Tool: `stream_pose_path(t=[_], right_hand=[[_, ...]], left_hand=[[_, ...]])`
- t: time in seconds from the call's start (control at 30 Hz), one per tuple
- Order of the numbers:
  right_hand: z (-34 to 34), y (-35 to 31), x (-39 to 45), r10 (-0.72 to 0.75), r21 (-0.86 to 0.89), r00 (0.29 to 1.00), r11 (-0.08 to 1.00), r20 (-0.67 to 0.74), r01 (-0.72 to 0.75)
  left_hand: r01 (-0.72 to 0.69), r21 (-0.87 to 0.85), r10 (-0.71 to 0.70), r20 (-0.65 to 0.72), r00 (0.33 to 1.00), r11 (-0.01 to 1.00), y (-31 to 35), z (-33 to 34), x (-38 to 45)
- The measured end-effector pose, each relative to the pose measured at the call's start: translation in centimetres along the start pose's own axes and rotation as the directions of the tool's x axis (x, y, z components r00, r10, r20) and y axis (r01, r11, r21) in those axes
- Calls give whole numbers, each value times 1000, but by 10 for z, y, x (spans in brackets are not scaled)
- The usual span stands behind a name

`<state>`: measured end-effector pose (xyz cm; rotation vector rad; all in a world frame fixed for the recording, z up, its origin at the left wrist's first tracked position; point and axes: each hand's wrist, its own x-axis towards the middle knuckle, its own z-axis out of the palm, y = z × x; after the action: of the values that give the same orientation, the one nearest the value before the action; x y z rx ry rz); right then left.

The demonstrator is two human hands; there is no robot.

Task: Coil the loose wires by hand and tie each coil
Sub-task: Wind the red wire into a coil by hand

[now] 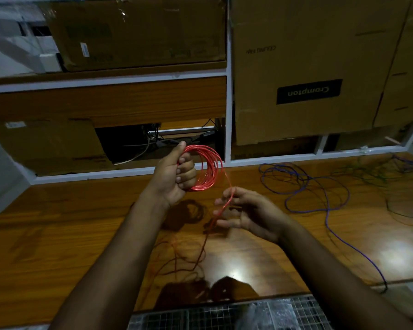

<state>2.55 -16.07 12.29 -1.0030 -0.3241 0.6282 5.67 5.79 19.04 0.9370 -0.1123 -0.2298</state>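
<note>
The room is dim, with big cardboard boxes (303,67) on shelves behind a shiny wooden desk (69,222). The left hand (177,175) is closed tight around a red coil (206,167), held up above the middle of the desk. The right hand (243,210) is loosely open, and the red wire (221,208) slides through its fingers down to a loose heap near the front edge. To do this well, keep each new loop the same size and let the wire run smoothly. A blue wire (320,194) lies toward the right side, and maybe a green one (377,175) in the far right corner, though it is hard to see.
</note>
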Motion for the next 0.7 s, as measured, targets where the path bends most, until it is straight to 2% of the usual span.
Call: stream_pose_path(t=[0.1,0.27,0.37,0.43,0.47,0.5,0.53,0.57,0.6,0.67,0.7], right_hand=[[5,13,3,67,-33,997,997,23,-67],[6,4,-5,-30,53,962,998,273,16],[-9,-21,-20,-104,265,928,964,359,5],[-22,-39,-28,-112,372,960,928,256,9],[-30,-45,-30,-98,325,991,944,96,62],[-36,-49,-30,-100,184,988,976,-117,121],[-40,-49,-27,-131,-29,932,991,-337,129],[-40,-45,-23,-184,-249,853,966,-489,66],[-36,-39,-19,-240,-412,780,911,-578,-25],[-18,-25,-14,-362,-636,683,746,-635,-195],[-6,-21,-14,-401,-741,691,603,-602,-296]], left_hand=[[-6,24,6,-13,1000,1000,1,0,0],[-30,41,32,-50,998,999,5,-6,0],[2,-47,-3,-16,1000,999,8,-14,-3],[40,-118,-34,54,998,992,10,-19,-6],[55,-139,-44,83,996,989,10,-21,-7],[68,-155,-52,103,993,986,9,-21,-7],[77,-164,-59,109,992,984,8,-20,-7],[81,-165,-63,108,992,983,6,-18,-6],[79,-160,-63,102,993,984,3,-15,-5],[61,-143,-52,70,996,988,-3,-7,-4],[49,-135,-44,41,998,990,-5,-4,-3]])
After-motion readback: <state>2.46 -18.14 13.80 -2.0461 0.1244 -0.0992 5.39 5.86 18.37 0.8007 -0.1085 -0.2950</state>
